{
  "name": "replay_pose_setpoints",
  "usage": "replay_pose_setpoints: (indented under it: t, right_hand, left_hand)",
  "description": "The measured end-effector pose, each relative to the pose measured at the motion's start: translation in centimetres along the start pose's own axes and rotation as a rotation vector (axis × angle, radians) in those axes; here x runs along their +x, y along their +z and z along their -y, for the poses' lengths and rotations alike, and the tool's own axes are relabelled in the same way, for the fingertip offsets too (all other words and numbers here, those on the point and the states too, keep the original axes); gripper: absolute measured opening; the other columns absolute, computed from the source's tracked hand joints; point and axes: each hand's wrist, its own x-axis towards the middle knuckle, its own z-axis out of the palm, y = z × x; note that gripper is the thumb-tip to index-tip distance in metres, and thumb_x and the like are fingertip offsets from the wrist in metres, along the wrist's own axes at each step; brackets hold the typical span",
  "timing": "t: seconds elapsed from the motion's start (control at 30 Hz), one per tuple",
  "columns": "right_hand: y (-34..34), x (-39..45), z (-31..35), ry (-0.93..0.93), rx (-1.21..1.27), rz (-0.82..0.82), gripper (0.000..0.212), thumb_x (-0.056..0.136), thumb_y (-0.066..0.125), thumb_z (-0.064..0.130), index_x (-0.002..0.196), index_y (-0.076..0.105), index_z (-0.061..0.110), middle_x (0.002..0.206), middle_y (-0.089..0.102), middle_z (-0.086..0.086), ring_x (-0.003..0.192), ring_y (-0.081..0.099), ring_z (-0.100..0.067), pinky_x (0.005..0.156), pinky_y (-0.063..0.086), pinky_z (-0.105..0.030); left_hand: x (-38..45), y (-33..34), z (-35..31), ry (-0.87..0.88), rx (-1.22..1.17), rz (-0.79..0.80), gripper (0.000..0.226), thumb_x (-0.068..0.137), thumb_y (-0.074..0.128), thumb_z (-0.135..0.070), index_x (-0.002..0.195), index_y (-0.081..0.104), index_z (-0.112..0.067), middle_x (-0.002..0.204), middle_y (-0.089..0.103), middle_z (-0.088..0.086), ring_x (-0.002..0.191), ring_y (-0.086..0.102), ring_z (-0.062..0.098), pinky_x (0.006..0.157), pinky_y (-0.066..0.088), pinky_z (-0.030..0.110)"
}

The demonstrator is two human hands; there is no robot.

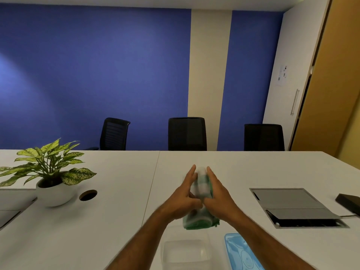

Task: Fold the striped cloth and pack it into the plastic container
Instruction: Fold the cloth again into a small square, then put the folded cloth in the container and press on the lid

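The striped cloth (pixel 201 187), green and white and folded into a narrow bundle, is pressed between my two palms above the white table. My left hand (pixel 184 195) clasps its left side and my right hand (pixel 219 193) its right side, fingers stretched forward. The cloth's green lower end (pixel 198 223) hangs out below my wrists. It is blurred by motion. The clear plastic container (pixel 187 252) stands open on the table just below the cloth, near the front edge. Its blue lid (pixel 240 252) lies flat to the right of it, partly under my right forearm.
A potted plant in a white bowl (pixel 52 184) stands at the left, beside a round cable hole (pixel 88 195). A grey cable hatch (pixel 296 207) is set in the table at the right, with a black device (pixel 348 203) beyond it. Three black chairs line the far edge.
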Motion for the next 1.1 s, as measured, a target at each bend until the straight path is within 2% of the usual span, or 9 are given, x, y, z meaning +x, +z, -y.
replay_pose_setpoints:
  t: [0.13, 0.23, 0.37, 0.5, 0.6, 0.7, 0.87, 0.97, 1.1]
  right_hand:
    - [0.1, -0.4, -0.7, 0.115, 0.406, -0.028, 0.096, 0.091, 0.057, 0.002, 0.149, -0.005, 0.048, 0.146, 0.032, 0.003, 0.120, 0.053, -0.026, 0.087, 0.059, -0.049]
    - [0.5, -0.4, -1.6, 0.143, 0.614, -0.018, 0.101, 0.090, 0.051, -0.009, 0.145, -0.003, 0.056, 0.138, 0.034, 0.009, 0.108, 0.058, -0.020, 0.070, 0.063, -0.038]
    - [1.3, -0.5, -2.3, 0.154, 0.754, -0.032, 0.101, 0.090, 0.049, -0.011, 0.144, 0.001, 0.058, 0.140, 0.037, 0.009, 0.112, 0.058, -0.020, 0.068, 0.062, -0.039]
    - [1.6, -1.1, -2.7, 0.184, 0.768, 0.053, 0.104, 0.083, 0.056, -0.009, 0.146, 0.002, 0.054, 0.139, 0.041, 0.003, 0.114, 0.057, -0.027, 0.081, 0.060, -0.052]
    - [0.9, -1.4, -3.0, 0.181, 0.727, 0.053, 0.103, 0.067, 0.067, 0.013, 0.149, 0.011, 0.042, 0.145, 0.042, -0.004, 0.126, 0.049, -0.031, 0.103, 0.045, -0.061]
    - [-0.3, -1.4, -3.0, 0.100, 0.576, -0.088, 0.104, 0.067, 0.065, 0.052, 0.153, 0.009, 0.036, 0.162, 0.019, 0.001, 0.145, 0.026, -0.025, 0.118, 0.024, -0.054]
    - [-1.3, -0.7, -3.4, -0.031, 0.292, 0.011, 0.128, 0.043, 0.061, 0.091, 0.151, 0.015, 0.037, 0.152, 0.030, 0.010, 0.137, 0.037, -0.018, 0.112, 0.039, -0.050]
    - [-1.3, -0.2, -4.4, -0.023, 0.297, 0.088, 0.092, 0.047, 0.072, 0.080, 0.129, 0.044, 0.050, 0.123, 0.059, 0.012, 0.109, 0.061, -0.017, 0.094, 0.055, -0.047]
    - [-1.1, -0.1, -5.3, -0.029, 0.303, 0.048, 0.051, 0.054, 0.081, 0.065, 0.096, 0.068, 0.040, 0.094, 0.075, 0.010, 0.085, 0.070, -0.010, 0.080, 0.061, -0.044]
  left_hand:
    - [-0.1, -0.4, 0.5, 0.051, 0.098, -0.374, 0.096, 0.075, 0.083, -0.036, 0.150, 0.024, -0.036, 0.147, 0.043, -0.001, 0.103, 0.063, 0.019, 0.077, 0.060, 0.023]
    - [-0.2, -1.3, 1.0, -0.102, 0.064, -0.537, 0.112, 0.059, 0.087, -0.054, 0.149, 0.024, -0.033, 0.138, 0.040, -0.005, 0.119, 0.052, 0.021, 0.092, 0.056, 0.037]
    - [-0.7, -2.2, 2.0, -0.291, -0.253, -0.271, 0.098, 0.062, 0.089, -0.048, 0.141, 0.037, -0.023, 0.125, 0.061, -0.002, 0.106, 0.067, 0.022, 0.089, 0.060, 0.042]
    - [-0.9, -2.3, 2.6, -0.191, -0.156, -0.222, 0.073, 0.060, 0.092, -0.039, 0.121, 0.055, -0.026, 0.108, 0.071, -0.001, 0.095, 0.072, 0.019, 0.077, 0.063, 0.034]
    - [-0.9, -3.0, 2.5, -0.124, 0.034, -0.185, 0.069, 0.058, 0.092, -0.038, 0.116, 0.056, -0.033, 0.105, 0.068, -0.009, 0.094, 0.068, 0.014, 0.068, 0.059, 0.021]
    - [-0.7, -3.7, 2.4, -0.089, 0.261, -0.115, 0.071, 0.055, 0.092, -0.040, 0.116, 0.056, -0.037, 0.105, 0.064, -0.016, 0.094, 0.064, 0.009, 0.068, 0.056, 0.018]
    - [-0.5, -3.4, 2.1, -0.057, 0.437, 0.026, 0.073, 0.052, 0.092, -0.044, 0.115, 0.054, -0.044, 0.105, 0.060, -0.024, 0.095, 0.061, 0.002, 0.066, 0.051, 0.011]
    - [-0.5, -3.2, 1.9, -0.046, 0.479, 0.083, 0.071, 0.056, 0.091, -0.041, 0.115, 0.052, -0.045, 0.104, 0.058, -0.026, 0.093, 0.059, 0.000, 0.065, 0.047, 0.007]
    - [-0.7, -4.3, 2.5, -0.116, 0.450, 0.126, 0.075, 0.055, 0.093, -0.030, 0.117, 0.053, -0.045, 0.112, 0.056, -0.016, 0.098, 0.058, 0.009, 0.069, 0.055, 0.014]
